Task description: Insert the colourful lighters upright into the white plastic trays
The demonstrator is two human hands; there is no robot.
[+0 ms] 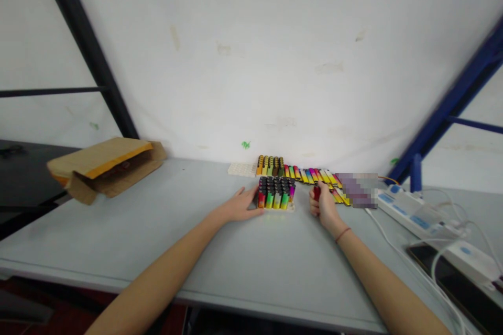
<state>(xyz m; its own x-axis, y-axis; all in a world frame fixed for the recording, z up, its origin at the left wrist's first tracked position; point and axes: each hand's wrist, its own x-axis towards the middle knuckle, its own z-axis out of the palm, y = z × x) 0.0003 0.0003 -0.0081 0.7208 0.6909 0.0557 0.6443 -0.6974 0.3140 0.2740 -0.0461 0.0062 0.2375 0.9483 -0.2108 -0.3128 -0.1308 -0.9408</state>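
A white tray (291, 208) packed with several upright multicoloured lighters (275, 192) stands on the grey table (165, 214) in front of me. My left hand (240, 205) lies flat with fingers stretched out, touching the tray's left side. My right hand (324, 205) is closed around a red lighter (316, 192) just right of the tray. Behind the tray, a short row of upright lighters (270, 165) stands on another white tray (242, 169), and a long row of colourful lighters (314, 176) lies on the table.
An open cardboard box (102, 167) lies on its side at the back left. White power strips (412, 214), cables and a dark phone (456, 282) crowd the right side. A white wall rises just behind. A blue metal frame (451, 110) slants at right, a black one (86, 47) at left.
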